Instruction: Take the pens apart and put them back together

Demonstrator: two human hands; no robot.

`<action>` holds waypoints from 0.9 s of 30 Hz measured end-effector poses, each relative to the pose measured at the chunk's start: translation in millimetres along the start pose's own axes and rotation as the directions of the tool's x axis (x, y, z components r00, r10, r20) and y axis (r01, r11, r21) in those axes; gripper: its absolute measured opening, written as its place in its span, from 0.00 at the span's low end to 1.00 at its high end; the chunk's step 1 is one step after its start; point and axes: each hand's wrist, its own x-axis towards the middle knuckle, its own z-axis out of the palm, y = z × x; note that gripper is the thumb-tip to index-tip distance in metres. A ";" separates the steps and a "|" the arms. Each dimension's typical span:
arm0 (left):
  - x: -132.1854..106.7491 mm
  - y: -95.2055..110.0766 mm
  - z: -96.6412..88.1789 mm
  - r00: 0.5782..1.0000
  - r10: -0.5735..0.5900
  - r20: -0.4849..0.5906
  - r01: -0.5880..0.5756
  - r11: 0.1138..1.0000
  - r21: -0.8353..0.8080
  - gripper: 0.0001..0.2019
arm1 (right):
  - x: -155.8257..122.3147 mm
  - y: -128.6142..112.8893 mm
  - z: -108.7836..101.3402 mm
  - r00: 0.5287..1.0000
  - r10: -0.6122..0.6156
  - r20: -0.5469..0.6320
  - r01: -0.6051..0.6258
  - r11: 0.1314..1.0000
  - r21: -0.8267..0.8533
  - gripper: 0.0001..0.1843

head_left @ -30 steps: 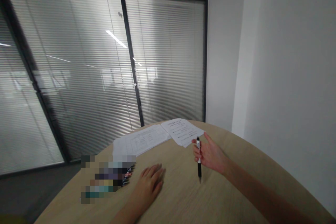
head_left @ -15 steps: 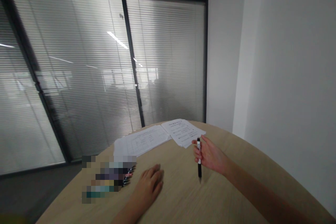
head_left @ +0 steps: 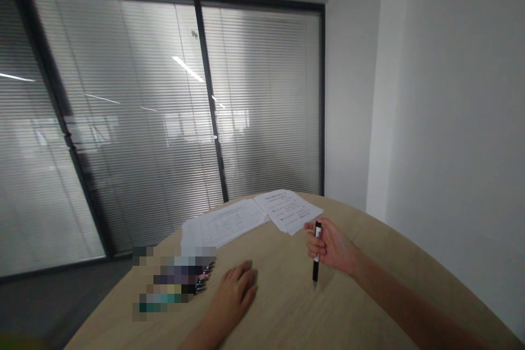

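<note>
In the head view my right hand (head_left: 334, 249) is closed around a black and white marker (head_left: 315, 270). The marker stands nearly upright over the wooden table (head_left: 283, 306), black end down; whether its lower end touches the wood I cannot tell. My left hand (head_left: 233, 292) lies palm down on the tabletop, fingers loosely stretched and holding nothing. Just left of it is a blurred-out patch (head_left: 168, 284), with several dark pen-like ends (head_left: 200, 279) sticking out at its right side.
Printed sheets (head_left: 229, 221) lie at the far left of the table, and another stack of printed papers (head_left: 289, 210) is beside them, beyond my right hand. A glass partition with blinds (head_left: 164, 120) rises behind the table. A white wall (head_left: 451, 120) stands to the right.
The marker's top has leaned slightly to the right in my right hand. The whole view has shifted a little; my left hand rests as before.
</note>
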 end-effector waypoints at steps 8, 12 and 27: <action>1.1 4.1 -7.1 1.000 -0.012 0.013 0.012 1.000 -0.014 0.12 | -0.5 1.3 9.4 0.997 0.054 -0.054 -0.055 0.998 -0.027 0.22; 0.3 3.8 -7.1 1.000 -0.015 -0.013 0.014 1.000 -0.019 0.12 | 1.1 2.4 5.3 0.999 0.047 -0.027 -0.049 0.997 -0.054 0.19; 0.6 -4.6 4.6 0.996 0.022 -0.084 -0.022 1.000 -0.003 0.12 | 9.6 14.3 -32.6 0.949 -0.102 -0.298 -0.055 0.877 -0.477 0.15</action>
